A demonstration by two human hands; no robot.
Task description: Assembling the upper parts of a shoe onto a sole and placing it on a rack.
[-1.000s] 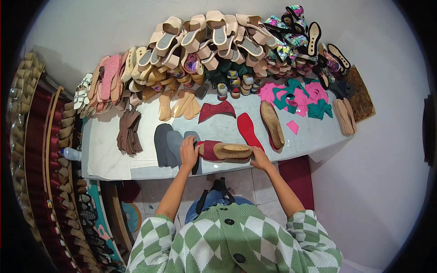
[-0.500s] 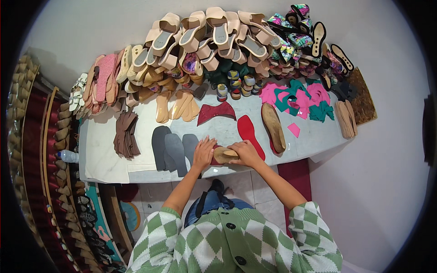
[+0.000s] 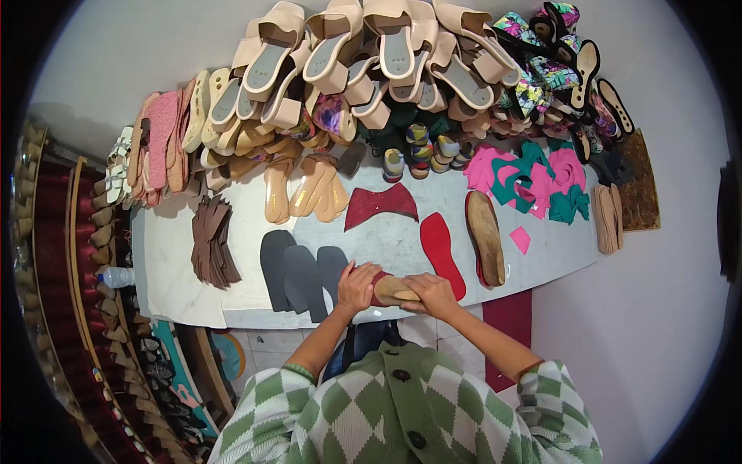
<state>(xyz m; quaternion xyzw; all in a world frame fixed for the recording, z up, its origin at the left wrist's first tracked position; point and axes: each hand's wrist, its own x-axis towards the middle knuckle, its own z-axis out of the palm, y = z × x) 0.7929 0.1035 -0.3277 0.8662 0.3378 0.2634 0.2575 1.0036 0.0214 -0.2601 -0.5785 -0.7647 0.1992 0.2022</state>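
Close to the table's front edge I hold a wooden shoe last (image 3: 397, 292) with dark red material around its left end. My left hand (image 3: 356, 287) is closed over that red-covered end. My right hand (image 3: 433, 295) wraps the bare wooden end, with the thumb side toward the middle. To the right lies a flat bright red insole (image 3: 443, 255). Beyond it a second wooden last (image 3: 485, 240) rests with red along its edge. A dark red glittery upper piece (image 3: 381, 206) lies flat ahead of my hands. What my fingers do underneath the last is hidden.
Grey sole pieces (image 3: 303, 278) lie left of my hands, with a stack of brown strips (image 3: 214, 243) farther left. Tan insoles (image 3: 318, 187), pink and green cutouts (image 3: 533, 176) and a high pile of beige heeled sandals (image 3: 394, 58) fill the back. A shelf of lasts (image 3: 104, 263) stands left.
The whole view has shifted, so the table's things sit lower and the pile looks larger. Both hands keep their hold on the last, which now appears tilted, its right end lower.
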